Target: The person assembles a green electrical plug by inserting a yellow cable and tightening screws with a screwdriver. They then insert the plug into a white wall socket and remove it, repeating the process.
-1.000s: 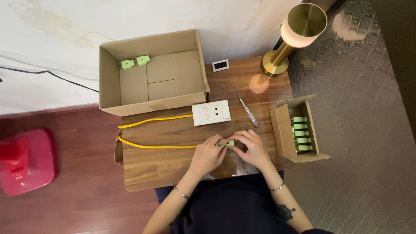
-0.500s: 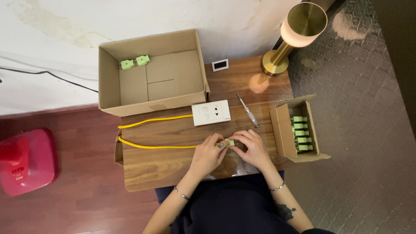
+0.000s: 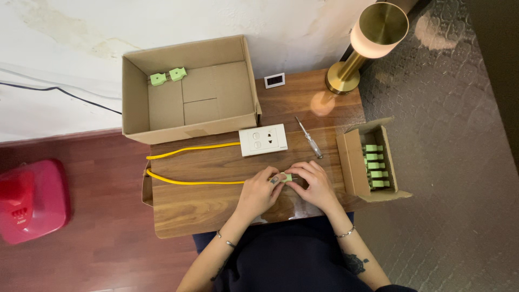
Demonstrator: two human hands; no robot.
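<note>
A small light-green plastic plug piece (image 3: 287,177) is pinched between both hands near the front edge of the brown wooden surface (image 3: 216,208). The fingers of the left hand (image 3: 259,192) are closed on its left end, and the fingers of the right hand (image 3: 313,184) are closed on its right end. The two hands are touching each other at the piece.

A long yellow cable (image 3: 189,167) is joined to the piece (or runs right up to it; the spot is hidden by the fingers). The cable is laid to the left along the surface, bent back at the edge, and led to a white flat wall socket plate (image 3: 263,139), which is lying just behind the hands. A thin screwdriver with a clear handle (image 3: 309,137) is lying just beside the plate, on its right.

A small open brown cardboard box (image 3: 354,162) is placed at the right edge of the surface, near the right hand. A row of green plug pieces (image 3: 374,165) is kept inside it. A big open brown cardboard box (image 3: 189,89) is set at the back left, and two more green pieces (image 3: 167,77) are lying in its far corner. A gold lamp with a round shade (image 3: 367,43) is standing at the back right, and a small white square gadget (image 3: 274,80) is set by the wall. A red plastic thing (image 3: 32,197) is seen on the floor to the left.
</note>
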